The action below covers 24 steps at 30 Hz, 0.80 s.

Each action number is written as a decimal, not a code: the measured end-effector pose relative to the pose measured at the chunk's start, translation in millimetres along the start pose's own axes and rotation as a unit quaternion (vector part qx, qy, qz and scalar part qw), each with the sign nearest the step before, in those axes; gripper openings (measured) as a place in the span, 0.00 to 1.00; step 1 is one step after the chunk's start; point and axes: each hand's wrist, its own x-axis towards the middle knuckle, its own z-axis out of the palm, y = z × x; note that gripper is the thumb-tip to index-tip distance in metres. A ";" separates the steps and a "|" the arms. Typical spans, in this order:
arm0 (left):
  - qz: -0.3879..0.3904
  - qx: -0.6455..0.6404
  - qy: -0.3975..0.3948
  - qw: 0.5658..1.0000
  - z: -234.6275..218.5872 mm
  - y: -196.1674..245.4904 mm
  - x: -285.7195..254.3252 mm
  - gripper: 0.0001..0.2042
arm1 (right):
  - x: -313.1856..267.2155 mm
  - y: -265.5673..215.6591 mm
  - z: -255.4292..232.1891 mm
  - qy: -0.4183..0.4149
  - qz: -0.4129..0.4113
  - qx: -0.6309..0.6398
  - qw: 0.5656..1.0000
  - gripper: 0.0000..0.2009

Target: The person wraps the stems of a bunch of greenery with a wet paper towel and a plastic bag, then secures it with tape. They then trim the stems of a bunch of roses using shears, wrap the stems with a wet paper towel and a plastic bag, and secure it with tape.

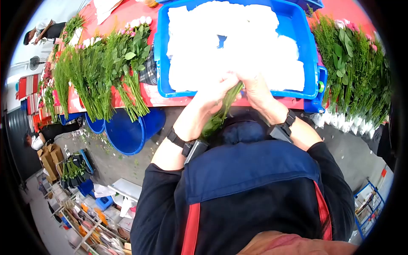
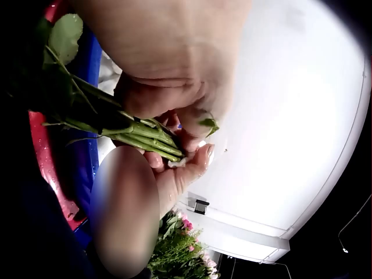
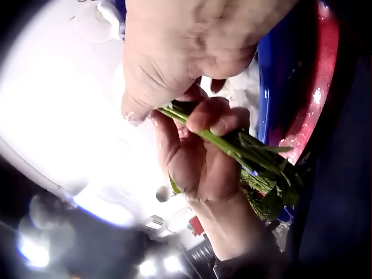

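My left hand [image 1: 216, 91] grips a bunch of green leafy stems [image 1: 231, 100] over the near rim of the blue tub [image 1: 162, 70]. The cut ends lie between both hands, and the leaves run back toward my chest. The right hand [image 1: 257, 91] meets the left at those ends; its thumb and fingers pinch there in the right wrist view. A little white material [image 2: 177, 163] shows at the stem tips in the left wrist view. Soft-looking white pieces [image 1: 238, 46], washed out by glare, fill much of the tub.
Flower bunches [image 1: 102, 72] lie along the red table [image 1: 170, 101] on the left. More bunches [image 1: 352, 72] with white-wrapped ends lie right of the tub. Blue buckets [image 1: 125, 131] stand below the table's left edge. Two people [image 1: 51, 30] are farther off at left.
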 end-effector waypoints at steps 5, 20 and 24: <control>0.032 0.012 0.035 0.999 -12.4 1.6 -6.0 0.12 | 17.4 0.5 0.6 -0.067 0.034 -0.039 0.996 0.20; 0.096 0.055 0.165 0.980 -13.3 29.5 -18.0 0.08 | 14.6 -8.2 -102.3 0.129 -0.074 -0.640 0.754 0.13; 0.069 0.063 0.144 0.985 -7.8 12.7 -14.2 0.09 | -0.7 -8.7 -108.9 0.156 -0.120 -0.495 0.846 0.12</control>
